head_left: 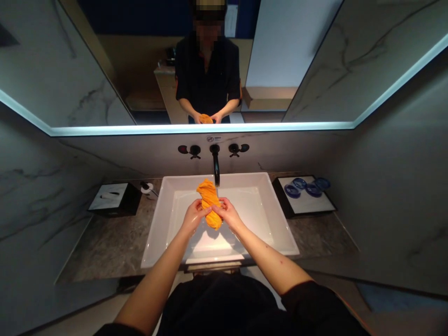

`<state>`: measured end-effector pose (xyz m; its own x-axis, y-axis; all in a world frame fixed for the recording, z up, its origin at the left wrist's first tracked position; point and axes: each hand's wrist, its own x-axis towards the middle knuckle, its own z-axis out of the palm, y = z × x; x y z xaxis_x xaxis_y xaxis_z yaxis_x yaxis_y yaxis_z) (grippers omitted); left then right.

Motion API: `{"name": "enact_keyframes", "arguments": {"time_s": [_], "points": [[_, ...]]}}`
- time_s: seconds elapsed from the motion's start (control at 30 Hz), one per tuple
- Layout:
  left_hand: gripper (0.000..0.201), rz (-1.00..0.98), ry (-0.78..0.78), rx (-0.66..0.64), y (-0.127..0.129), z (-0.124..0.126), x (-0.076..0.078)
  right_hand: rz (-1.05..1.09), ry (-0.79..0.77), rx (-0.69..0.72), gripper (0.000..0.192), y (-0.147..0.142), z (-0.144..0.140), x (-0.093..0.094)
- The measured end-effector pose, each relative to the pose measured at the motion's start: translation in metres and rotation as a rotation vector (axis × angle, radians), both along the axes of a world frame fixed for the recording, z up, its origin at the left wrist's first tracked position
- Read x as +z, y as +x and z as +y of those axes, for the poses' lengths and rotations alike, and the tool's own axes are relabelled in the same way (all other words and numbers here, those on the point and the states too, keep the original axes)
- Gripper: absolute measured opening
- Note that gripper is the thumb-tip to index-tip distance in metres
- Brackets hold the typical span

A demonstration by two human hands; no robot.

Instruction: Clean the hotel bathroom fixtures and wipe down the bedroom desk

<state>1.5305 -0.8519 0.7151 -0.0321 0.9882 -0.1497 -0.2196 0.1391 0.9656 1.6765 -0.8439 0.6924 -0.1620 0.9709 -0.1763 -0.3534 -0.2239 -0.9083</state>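
Observation:
An orange cloth (209, 197), twisted into a roll, hangs above the white square basin (269, 219). My left hand (192, 217) grips it from the left and my right hand (229, 214) grips it from the right, both closed around its middle. The cloth's upper end sticks up towards the black wall spout (216, 165); its lower end pokes out below my fingers. I see no water running.
A black tissue box (114, 198) stands on the stone counter to the left. A black tray with blue round items (304, 193) sits to the right. Two black tap handles (194, 150) flank the spout. The mirror above shows a person in dark clothing.

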Motion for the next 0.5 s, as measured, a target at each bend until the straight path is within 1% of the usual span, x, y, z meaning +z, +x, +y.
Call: {"name": "enact_keyframes", "arguments": {"time_s": [0.03,0.1,0.2,0.27,0.33,0.4,0.43,0.47,0.5], "points": [[0.061,-0.028,0.001,0.006,-0.004,-0.002,0.004,0.001,-0.002,-0.004,0.056,-0.003,-0.001,0.002],[0.061,-0.144,-0.004,-0.004,-0.009,-0.008,0.012,0.025,-0.021,-0.041,0.051,-0.008,-0.002,0.006],[0.065,-0.338,-0.011,-0.026,-0.011,-0.016,0.020,0.110,-0.035,-0.148,0.049,-0.014,-0.002,0.014],[0.062,-0.387,0.000,-0.011,-0.009,-0.017,0.021,0.165,0.014,-0.245,0.050,-0.014,-0.001,0.021],[0.056,-0.380,0.007,0.013,-0.009,-0.014,0.018,0.190,0.071,-0.344,0.052,-0.009,0.002,0.029],[0.048,-0.332,-0.049,0.095,-0.011,-0.009,0.014,0.192,0.114,-0.392,0.053,0.000,0.005,0.039],[0.044,-0.302,-0.097,0.166,-0.013,-0.007,0.014,0.191,0.131,-0.397,0.054,0.006,0.007,0.044],[0.041,-0.261,-0.134,0.269,-0.015,-0.006,0.014,0.190,0.149,-0.398,0.054,0.012,0.010,0.049],[0.039,-0.200,-0.132,0.395,-0.016,-0.006,0.016,0.189,0.168,-0.399,0.055,0.018,0.012,0.055]]}}
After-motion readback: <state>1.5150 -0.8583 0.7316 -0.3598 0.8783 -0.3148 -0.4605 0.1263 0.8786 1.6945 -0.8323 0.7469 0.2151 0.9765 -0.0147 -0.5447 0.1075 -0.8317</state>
